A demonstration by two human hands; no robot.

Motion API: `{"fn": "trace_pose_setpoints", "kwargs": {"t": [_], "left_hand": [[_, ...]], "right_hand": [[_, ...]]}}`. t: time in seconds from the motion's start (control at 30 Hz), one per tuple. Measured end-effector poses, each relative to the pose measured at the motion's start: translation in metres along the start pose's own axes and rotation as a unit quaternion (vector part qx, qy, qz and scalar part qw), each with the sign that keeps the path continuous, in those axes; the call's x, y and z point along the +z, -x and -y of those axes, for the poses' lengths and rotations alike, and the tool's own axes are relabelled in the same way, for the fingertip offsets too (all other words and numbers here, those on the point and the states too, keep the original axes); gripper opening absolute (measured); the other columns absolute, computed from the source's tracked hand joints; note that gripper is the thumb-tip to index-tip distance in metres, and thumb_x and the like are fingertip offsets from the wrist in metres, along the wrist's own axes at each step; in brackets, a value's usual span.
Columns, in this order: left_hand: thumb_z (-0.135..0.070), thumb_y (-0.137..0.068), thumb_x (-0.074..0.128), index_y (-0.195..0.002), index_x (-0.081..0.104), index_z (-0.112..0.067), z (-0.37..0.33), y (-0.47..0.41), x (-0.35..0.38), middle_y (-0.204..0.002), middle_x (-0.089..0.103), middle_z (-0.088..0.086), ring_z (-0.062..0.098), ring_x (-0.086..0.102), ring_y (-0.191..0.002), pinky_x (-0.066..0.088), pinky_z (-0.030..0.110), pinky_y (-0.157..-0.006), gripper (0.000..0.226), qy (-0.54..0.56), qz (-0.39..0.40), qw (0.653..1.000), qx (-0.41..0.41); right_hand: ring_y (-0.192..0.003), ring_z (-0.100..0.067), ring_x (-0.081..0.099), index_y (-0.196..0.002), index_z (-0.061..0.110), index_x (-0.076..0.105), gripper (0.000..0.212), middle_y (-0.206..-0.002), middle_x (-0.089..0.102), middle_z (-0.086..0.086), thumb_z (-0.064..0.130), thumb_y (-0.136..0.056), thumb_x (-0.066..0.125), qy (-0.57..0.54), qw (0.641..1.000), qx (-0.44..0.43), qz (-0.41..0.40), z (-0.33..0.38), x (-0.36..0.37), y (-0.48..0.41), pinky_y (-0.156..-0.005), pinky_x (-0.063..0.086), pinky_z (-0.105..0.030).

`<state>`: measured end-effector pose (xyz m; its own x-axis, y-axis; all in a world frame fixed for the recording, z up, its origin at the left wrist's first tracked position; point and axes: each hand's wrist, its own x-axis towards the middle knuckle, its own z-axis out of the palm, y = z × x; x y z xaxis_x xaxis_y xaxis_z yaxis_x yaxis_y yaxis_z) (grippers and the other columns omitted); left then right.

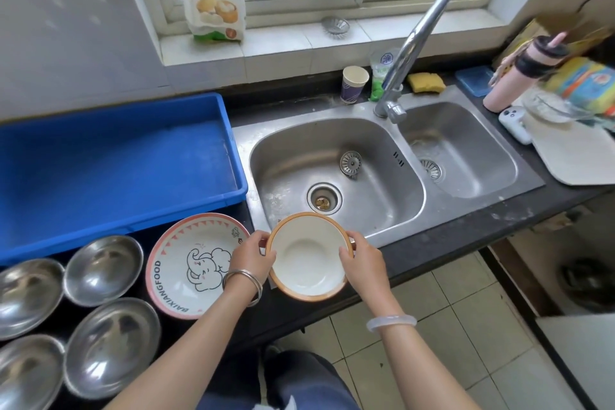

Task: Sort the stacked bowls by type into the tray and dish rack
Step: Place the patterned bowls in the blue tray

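- Four steel bowls (pixel 103 270) are set at the left counter edge, close together, in front of the blue tray (pixel 116 160), whose floor is bare.
- An elephant-print plate (pixel 189 263) lies just beside them, its right rim covered by the left hand (pixel 251 256).
- An orange-rimmed white bowl (pixel 307 256) is held over the sink's (pixel 336 156) front rim, gripped at opposite edges by the left hand and right hand (pixel 361 261).
- Both basins are seen open; the faucet (pixel 409 53) stands between them.
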<state>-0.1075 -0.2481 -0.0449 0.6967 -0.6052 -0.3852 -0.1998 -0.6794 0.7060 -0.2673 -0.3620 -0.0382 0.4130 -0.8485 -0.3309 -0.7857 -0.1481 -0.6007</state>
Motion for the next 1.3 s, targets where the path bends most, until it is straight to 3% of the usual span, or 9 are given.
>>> {"fn": "trace_pose_setpoints", "kwargs": {"t": [0.13, 0.33, 0.43, 0.5, 0.73, 0.97, 1.13, 1.23, 1.3], "left_hand": [[-0.016, -0.085, 0.062, -0.11, 0.061, -0.015, 0.003, 0.003, -0.012, -0.107, 0.068, 0.002, 0.014, 0.057, -0.09, 0.043, 0.023, -0.077, 0.024, 0.004, -0.012, 1.0, -0.01], [-0.014, -0.086, 0.059, -0.113, 0.061, -0.016, 0.028, 0.011, -0.055, -0.118, 0.062, 0.005, 0.021, 0.057, -0.099, 0.047, 0.031, -0.079, 0.027, -0.011, -0.154, 0.987, -0.04], [-0.011, -0.083, 0.061, -0.121, 0.057, -0.015, 0.05, 0.014, -0.077, -0.131, 0.052, 0.01, 0.029, 0.047, -0.12, 0.039, 0.04, -0.103, 0.038, -0.037, -0.202, 0.976, -0.074], [-0.01, -0.082, 0.061, -0.126, 0.053, -0.015, 0.061, 0.017, -0.088, -0.133, 0.047, 0.011, 0.032, 0.045, -0.12, 0.038, 0.043, -0.104, 0.045, -0.037, -0.21, 0.97, -0.113], [-0.009, -0.083, 0.057, -0.128, 0.048, -0.016, 0.084, 0.021, -0.101, -0.121, 0.052, 0.014, 0.023, 0.052, -0.084, 0.044, 0.031, -0.07, 0.046, -0.027, -0.157, 0.972, -0.175], [0.004, -0.084, 0.042, -0.113, 0.054, -0.015, 0.093, 0.012, -0.104, -0.106, 0.062, 0.008, 0.025, 0.058, -0.083, 0.053, 0.042, -0.07, 0.037, -0.016, -0.176, 0.967, -0.186], [-0.005, -0.088, 0.045, -0.102, 0.061, -0.018, 0.099, 0.011, -0.11, -0.093, 0.067, -0.002, 0.016, 0.06, -0.07, 0.039, 0.022, -0.046, 0.025, 0.032, -0.205, 0.961, -0.185], [-0.013, -0.089, 0.051, -0.095, 0.063, -0.02, 0.096, 0.01, -0.12, -0.081, 0.062, -0.009, 0.004, 0.055, -0.061, 0.036, 0.019, -0.045, 0.014, 0.064, -0.222, 0.955, -0.185], [-0.019, -0.087, 0.058, -0.087, 0.064, -0.021, 0.095, 0.008, -0.131, -0.08, 0.065, -0.007, 0.004, 0.056, -0.063, 0.038, 0.019, -0.049, 0.007, 0.106, -0.235, 0.949, -0.181]], "right_hand": [[-0.108, -0.027, 0.058, -0.136, 0.017, 0.046, 0.044, -0.119, 0.065, -0.005, 0.028, -0.094, 0.047, 0.05, 0.999, -0.007, 0.001, 0.011, -0.007, -0.001, -0.087, 0.047, -0.036], [-0.124, -0.023, 0.048, -0.131, 0.013, 0.053, 0.039, -0.128, 0.06, -0.004, 0.022, -0.093, 0.049, 0.101, 0.981, -0.164, -0.023, 0.059, 0.008, -0.01, -0.107, 0.036, -0.038], [-0.118, -0.022, 0.054, -0.131, 0.015, 0.054, 0.039, -0.126, 0.062, -0.005, 0.024, -0.093, 0.049, 0.105, 0.974, -0.196, 0.048, 0.092, 0.033, -0.019, -0.099, 0.043, -0.035], [-0.113, -0.024, 0.058, -0.133, 0.017, 0.051, 0.041, -0.125, 0.063, -0.006, 0.029, -0.094, 0.047, 0.147, 0.961, -0.205, 0.114, 0.111, 0.052, -0.023, -0.092, 0.048, -0.036], [-0.078, -0.027, 0.057, -0.1, 0.011, 0.057, 0.018, -0.096, 0.066, -0.011, 0.021, -0.093, 0.043, 0.314, 0.903, -0.221, 0.194, 0.141, 0.101, -0.039, -0.06, 0.044, -0.033], [-0.076, -0.025, 0.059, -0.084, 0.012, 0.056, 0.013, -0.087, 0.065, -0.008, 0.008, -0.088, 0.044, 0.288, 0.908, -0.211, 0.217, 0.148, 0.115, -0.049, -0.061, 0.044, -0.031], [-0.075, -0.024, 0.061, -0.086, 0.012, 0.063, 0.014, -0.08, 0.064, -0.006, 0.013, -0.089, 0.05, 0.253, 0.915, -0.219, 0.224, 0.154, 0.101, -0.048, -0.061, 0.048, -0.03], [-0.07, -0.024, 0.058, -0.081, 0.012, 0.062, 0.013, -0.074, 0.06, -0.003, 0.016, -0.089, 0.052, 0.239, 0.917, -0.235, 0.218, 0.164, 0.086, -0.047, -0.05, 0.04, -0.025], [-0.073, -0.025, 0.064, -0.084, 0.009, 0.065, 0.014, -0.079, 0.065, -0.005, 0.017, -0.089, 0.054, 0.217, 0.921, -0.234, 0.224, 0.173, 0.078, -0.049, -0.058, 0.052, -0.03]]}}
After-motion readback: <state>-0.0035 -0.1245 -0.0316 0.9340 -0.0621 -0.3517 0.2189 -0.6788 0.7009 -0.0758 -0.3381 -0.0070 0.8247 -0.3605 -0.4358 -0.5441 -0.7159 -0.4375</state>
